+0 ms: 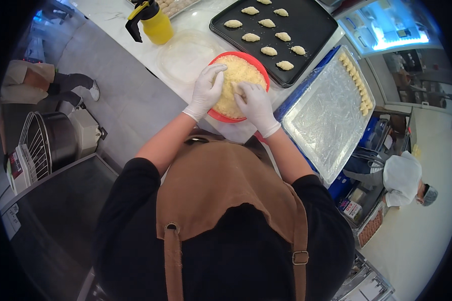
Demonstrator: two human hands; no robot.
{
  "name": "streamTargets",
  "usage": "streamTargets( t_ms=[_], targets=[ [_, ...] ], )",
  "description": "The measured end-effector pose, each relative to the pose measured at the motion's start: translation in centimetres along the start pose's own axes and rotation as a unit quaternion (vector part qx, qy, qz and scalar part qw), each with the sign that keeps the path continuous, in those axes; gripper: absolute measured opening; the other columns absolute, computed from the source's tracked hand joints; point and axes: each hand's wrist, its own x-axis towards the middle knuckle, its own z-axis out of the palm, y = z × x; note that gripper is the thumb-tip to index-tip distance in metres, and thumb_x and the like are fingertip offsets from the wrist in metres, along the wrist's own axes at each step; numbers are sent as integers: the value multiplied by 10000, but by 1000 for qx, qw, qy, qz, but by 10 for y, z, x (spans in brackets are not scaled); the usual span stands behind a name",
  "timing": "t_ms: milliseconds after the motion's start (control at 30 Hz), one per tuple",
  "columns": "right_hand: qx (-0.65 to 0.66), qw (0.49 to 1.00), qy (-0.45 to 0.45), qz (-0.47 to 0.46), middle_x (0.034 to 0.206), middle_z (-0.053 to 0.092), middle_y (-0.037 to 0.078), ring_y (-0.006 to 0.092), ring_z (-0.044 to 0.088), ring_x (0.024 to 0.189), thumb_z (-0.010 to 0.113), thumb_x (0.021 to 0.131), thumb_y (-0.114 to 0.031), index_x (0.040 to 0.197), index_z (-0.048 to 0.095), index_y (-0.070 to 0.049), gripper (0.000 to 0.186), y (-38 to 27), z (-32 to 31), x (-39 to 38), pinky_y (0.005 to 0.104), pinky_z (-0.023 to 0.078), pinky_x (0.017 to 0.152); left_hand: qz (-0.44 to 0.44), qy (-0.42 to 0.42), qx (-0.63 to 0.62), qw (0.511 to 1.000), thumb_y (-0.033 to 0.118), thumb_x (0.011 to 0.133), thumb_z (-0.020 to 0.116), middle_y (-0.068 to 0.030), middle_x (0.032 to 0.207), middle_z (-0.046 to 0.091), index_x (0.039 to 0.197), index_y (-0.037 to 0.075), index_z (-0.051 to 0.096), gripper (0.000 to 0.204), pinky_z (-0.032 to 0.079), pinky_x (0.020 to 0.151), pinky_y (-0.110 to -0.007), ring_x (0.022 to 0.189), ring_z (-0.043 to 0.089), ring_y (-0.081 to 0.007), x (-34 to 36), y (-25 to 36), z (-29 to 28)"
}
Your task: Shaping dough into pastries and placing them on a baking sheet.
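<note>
A red bowl (262,65) full of pale yellow crumbs or flakes (242,69) stands on the counter in front of me. My left hand (207,91), in a white glove, rests along the bowl's left side, fingers stretched over the rim with the thumb apart and nothing visible in it. Over the right part of the crumbs, my gloved right hand (257,104) has its thumb and fingers pinched on a small pale dough piece (237,89), partly hidden by the fingers. Beyond the bowl, a black baking tray (306,50) carries several crumb-coated dough pieces (267,23) in spaced rows.
At the right lies a plastic-lined metal tray (321,110) with a row of small dough pieces (355,83) along its far edge. A yellow spray bottle (158,27) and a clear round lid (186,55) are left of the bowl. Another person (404,175) works at far right.
</note>
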Motion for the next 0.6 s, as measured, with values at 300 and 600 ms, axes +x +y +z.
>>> streamTargets(
  t_ms=[300,600],
  targets=[
    [357,883,-95,288,890,715,76,195,691,781,701,1001,-168,1143,716,-27,201,25,-6,41,272,517,667,144,-96,212,962,77,940,663,-181,1493,620,1474,39,605,539,479,1135,-415,1314,619,-349,-1,16,-6],
    [625,619,-180,441,883,703,101,153,684,774,672,1052,-205,1118,707,15,232,36,-29,55,219,443,602,204,-134,338,909,158,870,768,-191,1474,641,1474,30,609,637,501,1100,-389,1310,633,-354,11,33,-17]
  ],
)
